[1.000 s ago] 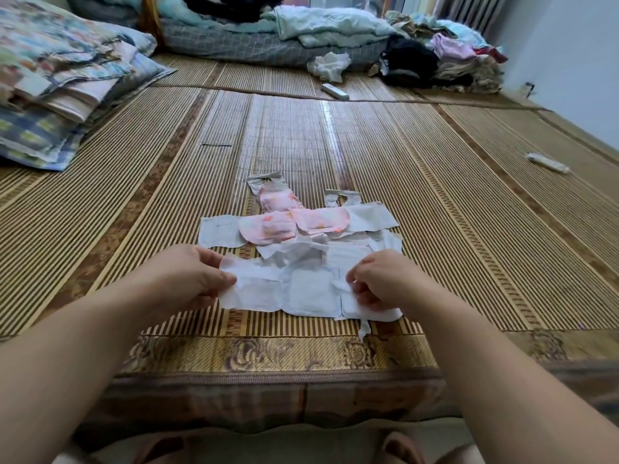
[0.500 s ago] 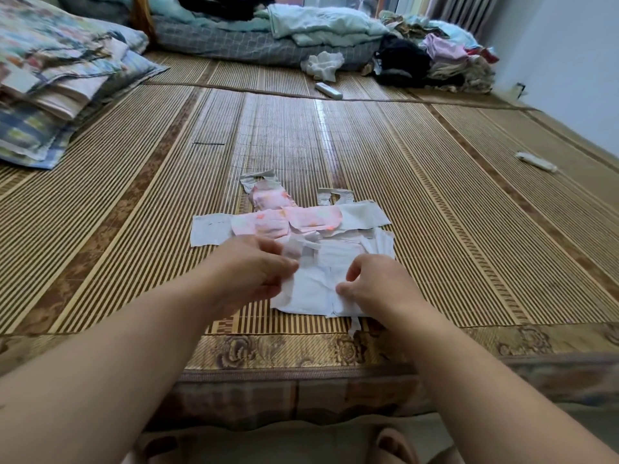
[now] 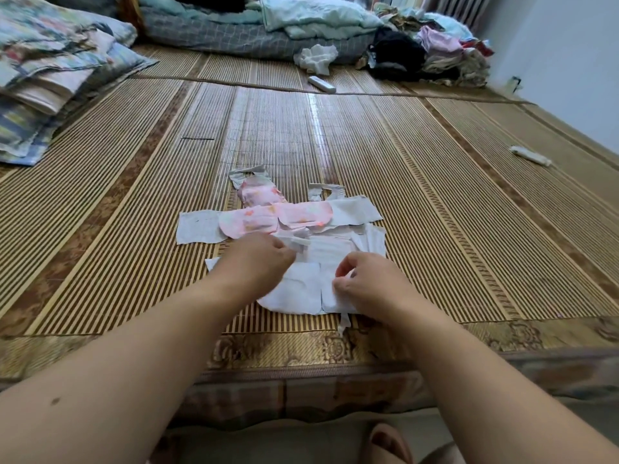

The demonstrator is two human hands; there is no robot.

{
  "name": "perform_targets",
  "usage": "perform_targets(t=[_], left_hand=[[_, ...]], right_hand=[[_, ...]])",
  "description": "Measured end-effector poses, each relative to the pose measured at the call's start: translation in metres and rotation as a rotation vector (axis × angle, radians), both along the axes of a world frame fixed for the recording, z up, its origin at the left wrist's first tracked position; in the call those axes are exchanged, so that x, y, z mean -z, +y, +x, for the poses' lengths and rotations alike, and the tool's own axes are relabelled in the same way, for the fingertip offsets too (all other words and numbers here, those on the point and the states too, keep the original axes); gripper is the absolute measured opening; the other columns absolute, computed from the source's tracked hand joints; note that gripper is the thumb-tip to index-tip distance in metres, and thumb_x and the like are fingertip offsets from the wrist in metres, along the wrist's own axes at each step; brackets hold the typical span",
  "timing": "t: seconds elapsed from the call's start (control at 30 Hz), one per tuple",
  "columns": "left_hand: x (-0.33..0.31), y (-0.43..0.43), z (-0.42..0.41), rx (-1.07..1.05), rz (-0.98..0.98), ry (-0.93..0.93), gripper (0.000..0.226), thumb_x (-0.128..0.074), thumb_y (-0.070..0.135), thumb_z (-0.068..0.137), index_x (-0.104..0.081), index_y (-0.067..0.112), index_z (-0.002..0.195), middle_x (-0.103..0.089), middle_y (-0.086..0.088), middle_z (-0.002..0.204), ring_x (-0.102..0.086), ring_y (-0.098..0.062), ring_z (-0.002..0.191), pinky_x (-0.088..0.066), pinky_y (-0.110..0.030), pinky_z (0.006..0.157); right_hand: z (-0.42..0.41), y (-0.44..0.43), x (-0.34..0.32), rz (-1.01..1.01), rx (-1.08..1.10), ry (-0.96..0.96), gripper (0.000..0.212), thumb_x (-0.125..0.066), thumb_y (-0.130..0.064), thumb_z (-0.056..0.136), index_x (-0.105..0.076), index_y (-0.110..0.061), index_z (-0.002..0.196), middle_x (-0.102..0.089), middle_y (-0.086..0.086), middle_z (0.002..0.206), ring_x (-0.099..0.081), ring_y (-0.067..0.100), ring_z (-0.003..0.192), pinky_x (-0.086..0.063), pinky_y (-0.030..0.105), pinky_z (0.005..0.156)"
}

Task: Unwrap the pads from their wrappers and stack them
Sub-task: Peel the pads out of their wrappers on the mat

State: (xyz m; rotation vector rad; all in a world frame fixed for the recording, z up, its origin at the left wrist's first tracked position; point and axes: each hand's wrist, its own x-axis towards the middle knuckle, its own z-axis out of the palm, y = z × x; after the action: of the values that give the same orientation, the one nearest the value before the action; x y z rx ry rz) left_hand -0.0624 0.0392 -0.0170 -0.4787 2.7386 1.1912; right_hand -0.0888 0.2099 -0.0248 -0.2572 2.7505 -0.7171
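A white pad point(image 3: 303, 289) lies flat near the front edge of the bamboo mat point(image 3: 435, 229). My left hand point(image 3: 258, 262) rests on its left part with the fingers closed over the white material. Pinching the pad's right end is my right hand point(image 3: 365, 283). Behind them lie pink-patterned wrappers point(image 3: 278, 217) spread open, with white flaps point(image 3: 197, 226) at both ends. Another pink wrapper point(image 3: 259, 192) sits further back. More white pads point(image 3: 371, 239) lie under and to the right of the held one.
Folded quilts point(image 3: 50, 78) are piled at the far left. Bedding point(image 3: 254, 35) and loose clothes point(image 3: 435, 51) line the far edge. A white remote point(image 3: 321, 84) lies near them, and a white tube point(image 3: 529, 155) at the right. A slipper point(image 3: 390, 443) shows below the bed edge.
My left hand has moved right and forward, folding the pad's left part inward. The pad looks narrower now. My right hand has stayed on the pad's right end.
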Motion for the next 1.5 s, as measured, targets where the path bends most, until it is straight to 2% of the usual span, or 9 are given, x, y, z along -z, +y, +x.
perform_targets(t=[0.13,0.37,0.57,0.7,0.87,1.07,1.2,1.33,1.5], left_hand=[[-0.009,-0.026,0.008,0.021,-0.326,0.028,0.027,-0.063,0.042,0.08,-0.069,0.015,0.076,-0.069,-0.001,0.072,-0.062,-0.015,0.068,-0.049,-0.027,0.059],[0.005,-0.023,0.016,0.073,-0.438,-0.135,0.034,-0.068,0.049,0.068,-0.066,0.015,0.074,-0.066,-0.002,0.076,-0.062,-0.022,0.074,-0.044,-0.028,0.061],[0.006,-0.018,0.016,0.104,-0.37,-0.106,0.022,-0.067,0.039,0.076,-0.059,0.021,0.067,-0.063,0.002,0.074,-0.061,-0.019,0.074,-0.042,-0.028,0.061],[-0.003,-0.017,0.017,0.063,-0.133,-0.004,0.021,-0.067,0.028,0.079,-0.058,0.016,0.064,-0.062,0.0,0.066,-0.053,-0.014,0.058,-0.036,-0.026,0.051],[-0.017,-0.008,0.022,-0.004,0.449,0.084,0.007,-0.068,0.015,0.083,-0.066,0.009,0.085,-0.069,-0.01,0.08,-0.06,-0.017,0.062,-0.047,-0.028,0.055],[-0.015,0.015,0.02,0.01,0.602,0.062,0.003,-0.065,0.011,0.084,-0.063,0.01,0.086,-0.067,-0.012,0.082,-0.061,-0.015,0.058,-0.051,-0.026,0.052],[-0.015,0.024,0.02,0.009,0.704,0.058,0.009,-0.062,0.002,0.082,-0.061,0.005,0.09,-0.066,-0.013,0.076,-0.066,-0.018,0.058,-0.049,-0.022,0.046],[-0.017,0.025,0.02,-0.015,0.827,0.025,0.016,-0.059,-0.002,0.082,-0.06,0.002,0.098,-0.069,-0.015,0.08,-0.068,-0.018,0.064,-0.051,-0.021,0.047],[-0.023,0.021,0.017,-0.081,1.112,0.023,0.012,-0.054,-0.001,0.089,-0.061,0.002,0.099,-0.072,-0.022,0.095,-0.071,-0.03,0.083,-0.059,-0.031,0.065]], right_hand=[[-0.008,0.021,-0.018,-0.182,0.148,0.022,0.019,-0.052,-0.01,0.084,-0.067,-0.02,0.089,-0.064,-0.003,0.081,-0.052,0.011,0.064,-0.041,0.026,0.056],[-0.005,0.037,-0.015,0.168,0.191,-0.138,0.049,-0.078,-0.036,0.071,-0.063,-0.007,0.106,-0.067,0.008,0.108,-0.063,0.022,0.094,-0.05,0.039,0.088],[-0.003,0.032,-0.007,0.163,0.182,-0.177,0.03,-0.074,-0.035,0.077,-0.071,-0.006,0.084,-0.069,0.006,0.082,-0.059,0.017,0.068,-0.042,0.028,0.056],[-0.003,0.037,-0.013,-0.01,0.237,-0.14,0.013,-0.071,-0.021,0.078,-0.064,-0.01,0.078,-0.065,0.005,0.079,-0.055,0.015,0.065,-0.043,0.03,0.059],[0.005,0.03,-0.031,-0.739,0.36,-0.347,0.037,-0.07,0.002,0.077,-0.052,-0.013,0.106,-0.066,0.02,0.104,-0.07,0.032,0.088,-0.059,0.04,0.072],[0.018,-0.005,-0.034,-1.007,0.268,-0.292,0.004,-0.066,-0.005,0.083,-0.063,-0.005,0.081,-0.07,0.012,0.08,-0.07,0.024,0.074,-0.059,0.038,0.07],[0.02,-0.014,-0.026,-1.052,0.209,-0.322,0.007,-0.068,-0.012,0.081,-0.064,-0.008,0.078,-0.068,0.01,0.074,-0.066,0.018,0.065,-0.056,0.03,0.059],[0.021,-0.006,-0.021,-0.98,0.063,-0.317,0.023,-0.078,-0.019,0.072,-0.07,-0.014,0.092,-0.072,0.007,0.093,-0.069,0.021,0.086,-0.056,0.034,0.077],[0.025,-0.001,-0.02,-0.901,-0.048,-0.139,0.045,-0.072,0.006,0.075,-0.065,-0.015,0.115,-0.07,0.013,0.105,-0.07,0.026,0.095,-0.057,0.042,0.085]])
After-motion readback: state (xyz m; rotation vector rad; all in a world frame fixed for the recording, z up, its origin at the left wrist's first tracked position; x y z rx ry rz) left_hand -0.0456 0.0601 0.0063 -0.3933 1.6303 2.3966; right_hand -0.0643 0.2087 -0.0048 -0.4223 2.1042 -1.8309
